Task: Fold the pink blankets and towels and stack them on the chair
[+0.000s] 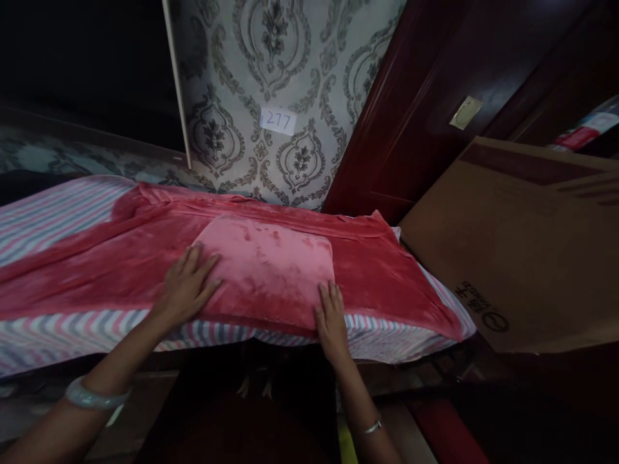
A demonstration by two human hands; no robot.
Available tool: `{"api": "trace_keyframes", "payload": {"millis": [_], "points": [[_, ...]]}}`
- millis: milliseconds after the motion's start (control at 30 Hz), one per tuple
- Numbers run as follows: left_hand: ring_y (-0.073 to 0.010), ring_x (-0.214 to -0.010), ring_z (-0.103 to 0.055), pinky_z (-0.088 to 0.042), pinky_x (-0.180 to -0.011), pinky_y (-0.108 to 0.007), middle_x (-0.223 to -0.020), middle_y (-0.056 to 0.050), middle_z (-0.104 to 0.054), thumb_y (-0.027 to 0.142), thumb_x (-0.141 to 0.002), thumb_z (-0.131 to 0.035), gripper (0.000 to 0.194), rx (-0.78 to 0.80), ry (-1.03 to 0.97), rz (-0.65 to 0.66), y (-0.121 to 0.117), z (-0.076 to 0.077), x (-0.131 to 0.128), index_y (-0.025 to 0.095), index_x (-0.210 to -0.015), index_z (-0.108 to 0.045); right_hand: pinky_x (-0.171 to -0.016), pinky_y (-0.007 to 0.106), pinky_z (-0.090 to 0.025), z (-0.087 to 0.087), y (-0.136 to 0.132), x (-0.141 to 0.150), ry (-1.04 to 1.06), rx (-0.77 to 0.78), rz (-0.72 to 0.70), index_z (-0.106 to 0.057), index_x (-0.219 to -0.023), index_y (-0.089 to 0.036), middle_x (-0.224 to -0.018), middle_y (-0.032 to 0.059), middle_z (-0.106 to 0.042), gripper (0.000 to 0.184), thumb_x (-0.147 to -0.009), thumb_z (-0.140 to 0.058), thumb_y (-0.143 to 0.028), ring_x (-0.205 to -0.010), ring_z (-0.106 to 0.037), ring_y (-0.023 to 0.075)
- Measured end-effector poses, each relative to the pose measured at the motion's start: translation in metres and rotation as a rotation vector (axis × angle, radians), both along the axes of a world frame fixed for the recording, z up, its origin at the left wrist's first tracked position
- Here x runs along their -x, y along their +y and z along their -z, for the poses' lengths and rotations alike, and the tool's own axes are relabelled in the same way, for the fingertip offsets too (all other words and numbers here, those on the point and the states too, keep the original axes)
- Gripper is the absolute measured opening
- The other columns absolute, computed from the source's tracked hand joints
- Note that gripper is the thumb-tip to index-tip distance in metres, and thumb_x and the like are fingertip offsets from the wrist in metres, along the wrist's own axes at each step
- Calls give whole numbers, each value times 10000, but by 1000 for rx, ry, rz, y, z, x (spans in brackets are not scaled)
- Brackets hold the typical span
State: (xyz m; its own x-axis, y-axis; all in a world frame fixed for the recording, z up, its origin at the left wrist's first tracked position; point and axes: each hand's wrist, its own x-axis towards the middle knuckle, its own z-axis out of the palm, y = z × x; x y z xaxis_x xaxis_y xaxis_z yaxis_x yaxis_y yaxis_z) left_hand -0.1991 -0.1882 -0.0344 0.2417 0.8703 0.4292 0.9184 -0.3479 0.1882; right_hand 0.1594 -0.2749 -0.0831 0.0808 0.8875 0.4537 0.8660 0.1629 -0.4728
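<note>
A plush red fabric [387,277] lies spread over the striped cloth [391,338] on a long, narrow surface. On its middle rests a lighter pink plush piece [271,264], roughly rectangular and lying flat, its near part a deeper red. My left hand [186,287] lies on the left edge of that piece, fingers spread and pointing away from me. At the right edge, my right hand [331,319] rests flat with its fingers stretched out on the fabric. Neither hand grips anything.
A large cardboard box [512,238] stands on the right, with a bottle [590,125] behind it. Behind the surface are a patterned wall with a paper label [278,120], a dark red door [425,90] and a dark screen [87,71] at the left.
</note>
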Motion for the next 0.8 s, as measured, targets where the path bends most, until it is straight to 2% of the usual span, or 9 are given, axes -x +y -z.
{"api": "trace_keyframes", "payload": {"millis": [133,233,333,433,500,567,633,733,800], "points": [[-410,-1466,-370,-369,-1173,-561,-1608,-219,-347,553,-989,-351,661,29,-113,-80,-3,3,21,109,-1456,-498,-1197,469,-351,7,-6,-15,167,29,32,-329,-1580,-195,-1630,123,-356,618,-1059,-184,-494,-1510,-323,211],[-414,-1450,-390,-349,-1184,-583,-1574,-212,-404,528,-1008,-316,634,-53,-87,-58,-13,-4,16,84,-1403,-538,-1197,496,-346,1,-13,-17,153,-7,40,-378,-1559,-199,-1602,126,-405,599,-1054,-235,-489,-1498,-345,232],[-337,-1466,-393,-299,-1227,-540,-1538,-171,-479,468,-1035,-245,595,-71,-83,181,-21,-23,-18,105,-1378,-569,-1203,539,-311,-14,-21,-3,49,-124,48,-498,-1487,-218,-1596,117,-415,522,-1048,-311,-431,-1506,-313,267],[-224,-1451,-431,-325,-1227,-438,-1539,-96,-505,464,-1053,-226,568,143,-119,553,-21,-44,-68,187,-1471,-495,-1196,490,-329,-31,-26,21,-88,-191,-170,-565,-1429,-254,-1494,87,-545,436,-1029,-401,-306,-1446,-400,239],[-193,-1464,-412,-297,-1239,-406,-1568,-67,-473,478,-1059,-233,563,302,-117,748,-16,-53,-101,223,-1514,-444,-1179,483,-348,-35,-24,36,-157,-226,-308,-591,-1397,-240,-1418,93,-608,417,-998,-468,-247,-1395,-452,242],[-193,-1485,-377,-239,-1261,-406,-1582,-57,-453,494,-1057,-263,559,405,-73,906,-9,-53,-127,241,-1524,-435,-1137,490,-385,-33,-21,46,-176,-258,-339,-644,-1313,-223,-1319,101,-663,365,-971,-517,-221,-1320,-504,260],[-210,-1497,-357,-186,-1276,-421,-1583,-60,-450,525,-1039,-338,571,443,-1,1026,-4,-46,-144,254,-1534,-422,-1078,478,-425,-25,-17,50,-156,-264,-311,-685,-1206,-231,-1203,89,-701,290,-960,-534,-208,-1206,-555,258],[-244,-1511,-331,-105,-1287,-455,-1597,-75,-423,577,-992,-447,645,397,105,1137,1,-32,-152,276,-1559,-381,-1030,459,-440,-11,-15,50,-122,-256,-284,-692,-1125,-241,-1098,67,-716,241,-955,-529,-188,-1081,-579,241],[-252,-1525,-300,-44,-1286,-468,-1616,-80,-388,592,-984,-452,668,354,166,1169,7,-26,-151,287,-1570,-354,-1012,445,-440,-6,-14,49,-106,-253,-281,-684,-1133,-237,-1083,59,-718,243,-952,-532,-181,-1065,-578,232]]}}
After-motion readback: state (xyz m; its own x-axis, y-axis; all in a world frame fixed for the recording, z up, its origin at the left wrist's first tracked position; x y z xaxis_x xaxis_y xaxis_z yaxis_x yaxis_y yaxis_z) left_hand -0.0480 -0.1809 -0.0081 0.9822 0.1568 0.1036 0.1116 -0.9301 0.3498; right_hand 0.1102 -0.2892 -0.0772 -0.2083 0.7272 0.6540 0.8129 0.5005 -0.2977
